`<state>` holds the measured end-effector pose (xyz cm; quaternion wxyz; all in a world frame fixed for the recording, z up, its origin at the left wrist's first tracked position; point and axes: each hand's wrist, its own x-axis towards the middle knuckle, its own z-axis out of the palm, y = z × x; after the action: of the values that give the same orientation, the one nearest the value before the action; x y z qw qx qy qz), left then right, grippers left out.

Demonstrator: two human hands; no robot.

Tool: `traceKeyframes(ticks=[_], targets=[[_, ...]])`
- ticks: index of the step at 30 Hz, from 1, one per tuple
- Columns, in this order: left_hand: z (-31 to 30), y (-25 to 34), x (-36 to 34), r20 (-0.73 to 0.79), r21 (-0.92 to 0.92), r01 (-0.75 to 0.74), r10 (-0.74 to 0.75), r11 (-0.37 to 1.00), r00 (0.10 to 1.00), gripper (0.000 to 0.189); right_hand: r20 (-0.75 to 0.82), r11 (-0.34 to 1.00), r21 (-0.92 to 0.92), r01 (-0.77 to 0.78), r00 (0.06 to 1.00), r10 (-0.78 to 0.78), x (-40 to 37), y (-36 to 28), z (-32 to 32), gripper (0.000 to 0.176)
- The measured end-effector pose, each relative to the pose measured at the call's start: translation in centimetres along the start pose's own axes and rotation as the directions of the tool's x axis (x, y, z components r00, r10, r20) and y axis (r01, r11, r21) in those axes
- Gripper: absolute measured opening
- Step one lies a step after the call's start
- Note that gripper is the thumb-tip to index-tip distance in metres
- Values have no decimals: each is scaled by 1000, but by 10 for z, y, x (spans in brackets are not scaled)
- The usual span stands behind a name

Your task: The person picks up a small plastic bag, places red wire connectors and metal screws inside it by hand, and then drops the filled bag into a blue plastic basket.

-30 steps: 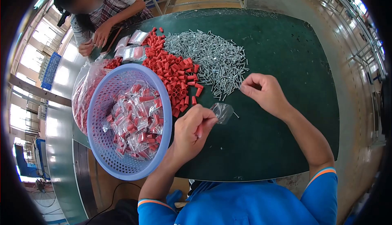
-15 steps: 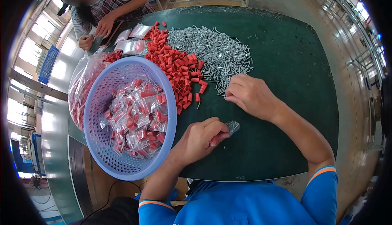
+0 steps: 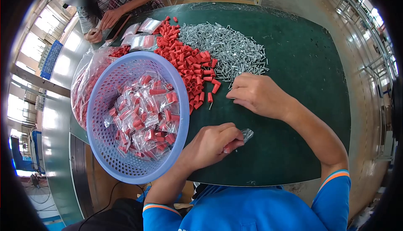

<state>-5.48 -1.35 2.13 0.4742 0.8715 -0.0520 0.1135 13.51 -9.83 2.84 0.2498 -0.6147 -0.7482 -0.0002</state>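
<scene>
The small clear bag (image 3: 249,135) is at the left hand (image 3: 220,140), above the near part of the green table (image 3: 294,151); its free end sticks out past the fingers. As I see it from my remote place, this hand is clamped on the bag, and a red piece (image 3: 228,148) shows under the curled fingers also. I would keep this grip firm but not crushing, so that the film does not slip. Whether the bag's mouth is open, I cannot tell.

The right hand (image 3: 255,93) is over the table, near the lower edge of the screw pile (image 3: 231,48). Its thumb and fingertips are close to each other, and something thin and pale shows there; I cannot tell if they are clamped on a screw. For such thin metal, I think a pinch with only the tips is best.

Just beyond, one red plug (image 3: 210,97) lies apart with a thin metal end below it, next to the heap of red plugs (image 3: 187,61). To the left stands the blue basket (image 3: 184,101), with filled packets (image 3: 147,115) inside; I would keep the left forearm clear of its rim. Farther, a co-worker's hand (image 3: 110,18) is at the far corner.
</scene>
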Motion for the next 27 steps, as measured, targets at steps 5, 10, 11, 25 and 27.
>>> traceKeyframes(ticks=[5,10,11,25,27], targets=[[-1,-1,-1,-13,23,3,-3,1000,1000,17,25,999,-24,-36,999,36,7,1,-11,17],[-3,3,0,3,45,12,-12,999,1000,17,82,998,-28,-65,994,67,0,1,-8,15],[-2,2,0,-7,51,-4,4,999,1000,17,83,998,-27,-65,994,67,1,1,-6,15],[-2,1,0,-11,104,10,-9,995,1000,16,35,967,-247,57,998,-50,6,3,12,10],[-3,0,0,-22,80,50,-49,996,999,15,26,969,-240,58,998,-54,7,3,13,10]])
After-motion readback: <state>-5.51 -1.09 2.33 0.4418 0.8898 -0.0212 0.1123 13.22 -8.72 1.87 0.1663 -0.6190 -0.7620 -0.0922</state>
